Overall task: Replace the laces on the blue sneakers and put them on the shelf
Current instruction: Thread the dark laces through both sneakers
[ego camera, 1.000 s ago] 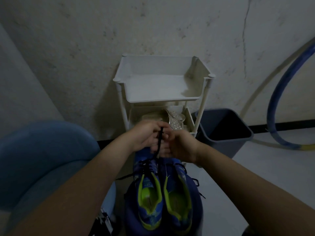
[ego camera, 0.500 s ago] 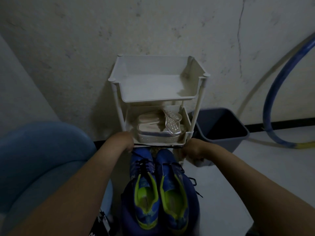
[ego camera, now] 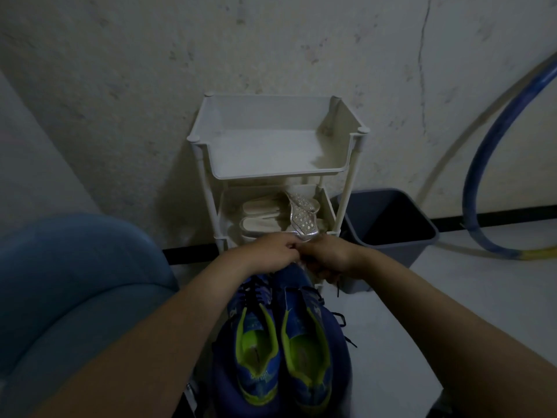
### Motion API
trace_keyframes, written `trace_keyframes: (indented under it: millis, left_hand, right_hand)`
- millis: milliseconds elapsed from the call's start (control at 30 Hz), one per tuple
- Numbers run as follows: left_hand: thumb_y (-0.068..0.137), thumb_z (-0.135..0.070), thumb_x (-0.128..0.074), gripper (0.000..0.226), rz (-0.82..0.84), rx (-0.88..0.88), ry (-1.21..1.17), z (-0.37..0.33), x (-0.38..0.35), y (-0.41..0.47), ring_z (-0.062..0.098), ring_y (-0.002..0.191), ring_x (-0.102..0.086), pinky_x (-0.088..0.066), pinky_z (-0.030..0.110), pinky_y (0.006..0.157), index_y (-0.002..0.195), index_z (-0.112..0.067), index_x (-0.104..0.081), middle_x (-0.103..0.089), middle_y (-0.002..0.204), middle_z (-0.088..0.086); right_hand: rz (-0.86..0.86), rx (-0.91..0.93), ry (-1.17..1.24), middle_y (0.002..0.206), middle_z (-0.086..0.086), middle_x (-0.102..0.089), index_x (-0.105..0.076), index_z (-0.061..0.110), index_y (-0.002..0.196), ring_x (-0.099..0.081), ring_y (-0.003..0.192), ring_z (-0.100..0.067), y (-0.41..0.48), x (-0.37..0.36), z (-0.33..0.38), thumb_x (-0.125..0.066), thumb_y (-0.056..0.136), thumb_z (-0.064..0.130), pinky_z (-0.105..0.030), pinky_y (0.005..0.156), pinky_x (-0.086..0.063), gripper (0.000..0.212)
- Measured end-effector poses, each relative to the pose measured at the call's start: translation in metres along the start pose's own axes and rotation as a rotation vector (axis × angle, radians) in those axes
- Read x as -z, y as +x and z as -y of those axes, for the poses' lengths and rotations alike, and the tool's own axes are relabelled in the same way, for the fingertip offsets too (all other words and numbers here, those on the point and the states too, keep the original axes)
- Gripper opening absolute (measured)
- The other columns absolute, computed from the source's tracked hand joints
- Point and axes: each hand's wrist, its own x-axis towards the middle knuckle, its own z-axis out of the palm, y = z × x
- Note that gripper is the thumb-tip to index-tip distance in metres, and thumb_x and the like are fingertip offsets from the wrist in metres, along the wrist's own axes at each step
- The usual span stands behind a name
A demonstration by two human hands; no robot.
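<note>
The pair of blue sneakers with lime-green lining [ego camera: 281, 351] lies side by side near the white plastic tiered shelf [ego camera: 275, 152], both the left hand [ego camera: 271, 251] and right hand [ego camera: 330, 256] curled together over the toes, their hold impossible to tell

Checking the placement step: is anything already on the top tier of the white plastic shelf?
No, the top tier of the white plastic shelf is bare; the blue sneakers with lime-green lining sit below the hands.

grey bin [ego camera: 391, 224] beside blue hoop [ego camera: 479, 164], blue chair [ego camera: 75, 282].
</note>
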Motion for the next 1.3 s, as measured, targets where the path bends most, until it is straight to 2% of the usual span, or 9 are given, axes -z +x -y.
trace_keyframes:
  millis: [100,200,500,633,800,900,1067,1200,1300]
  left_hand:
    - [0.096,-0.038,-0.053,0.027,-0.096,0.061,0.196,0.009,0.011,0.001,0.016,0.078,-0.057,-0.041,0.029,0.065,0.083,-0.022,-0.070,-0.061,0.079,-0.004]
    - [0.098,-0.035,-0.049,0.029,-0.211,0.119,0.278,0.019,0.023,0.001,0.015,0.079,-0.055,-0.037,0.026,0.061,0.079,-0.022,-0.067,-0.061,0.084,-0.002]
    - [0.092,-0.024,-0.055,0.033,-0.120,0.434,0.543,0.036,0.025,0.004,0.023,0.096,-0.060,-0.051,0.031,0.082,0.119,-0.007,-0.062,-0.061,0.115,0.009]
    - [0.089,-0.016,-0.058,0.049,-0.114,0.131,0.303,0.029,0.011,0.008,0.019,0.122,-0.054,-0.044,0.030,0.103,0.137,-0.023,-0.054,-0.055,0.138,0.002]
    - [0.090,-0.020,-0.064,0.024,0.045,0.011,-0.081,0.013,-0.005,0.011,0.012,0.087,-0.066,-0.053,0.028,0.083,0.113,-0.018,-0.070,-0.072,0.096,0.002]
    - [0.092,-0.025,-0.063,0.017,0.027,0.051,-0.019,0.016,-0.003,0.012,0.013,0.065,-0.060,-0.051,0.031,0.069,0.099,-0.013,-0.073,-0.067,0.073,-0.001]
    - [0.091,-0.027,-0.066,0.020,-0.019,0.124,0.041,0.029,-0.003,0.011,0.025,0.079,-0.068,-0.059,0.034,0.071,0.085,-0.010,-0.075,-0.073,0.084,0.007]
    - [0.085,-0.032,-0.070,0.023,-0.092,0.111,0.145,0.026,-0.008,0.010,0.010,0.068,-0.062,-0.046,0.025,0.063,0.064,-0.021,-0.074,-0.071,0.068,-0.006]
    - [0.087,-0.030,-0.069,0.023,-0.139,0.114,0.146,0.024,-0.008,0.010,0.007,0.067,-0.060,-0.043,0.023,0.061,0.067,-0.021,-0.073,-0.070,0.068,-0.008]
  right_hand:
    - [-0.021,-0.012,-0.019,0.060,0.001,-0.041,-0.063,0.013,0.087,-0.033,0.050,-0.013,0.003,0.010,-0.008,-0.046,0.102,0.037,-0.029,0.050,-0.028,0.033]
    - [-0.025,-0.038,-0.052,0.066,-0.001,-0.043,-0.066,0.014,0.097,-0.036,0.054,-0.013,0.004,0.017,-0.016,-0.043,0.102,0.020,-0.028,0.054,-0.030,0.025]
    - [-0.024,0.039,-0.183,0.078,-0.007,-0.064,-0.070,0.016,0.105,-0.049,0.056,-0.014,0.001,0.011,-0.018,-0.057,0.096,0.012,-0.029,0.054,-0.041,0.016]
    - [-0.049,0.084,-0.160,0.089,-0.005,-0.076,-0.064,0.015,0.114,-0.061,0.054,-0.016,0.001,0.002,-0.017,-0.063,0.094,0.014,-0.021,0.044,-0.043,0.020]
    - [-0.160,0.081,-0.228,0.081,-0.001,-0.077,-0.069,0.012,0.093,-0.069,0.058,-0.021,0.007,-0.002,-0.015,-0.068,0.091,0.020,-0.021,0.042,-0.043,0.009]
    - [-0.216,0.061,-0.266,0.078,-0.003,-0.076,-0.071,0.013,0.085,-0.071,0.063,-0.021,0.009,-0.003,-0.018,-0.069,0.092,0.027,-0.026,0.052,-0.052,0.016]
    - [-0.208,0.058,-0.178,0.083,-0.008,-0.074,-0.067,0.008,0.095,-0.068,0.059,-0.018,0.010,-0.007,-0.024,-0.064,0.094,0.019,-0.021,0.043,-0.046,0.011]
    - [-0.182,0.060,-0.094,0.088,-0.008,-0.071,-0.064,0.010,0.102,-0.071,0.065,-0.024,0.014,-0.013,-0.027,-0.064,0.094,0.017,-0.023,0.042,-0.045,0.011]
    - [-0.201,0.048,-0.025,0.097,-0.013,-0.070,-0.056,0.012,0.108,-0.071,0.066,-0.026,0.013,-0.014,-0.024,-0.061,0.096,0.016,-0.025,0.042,-0.045,0.014]
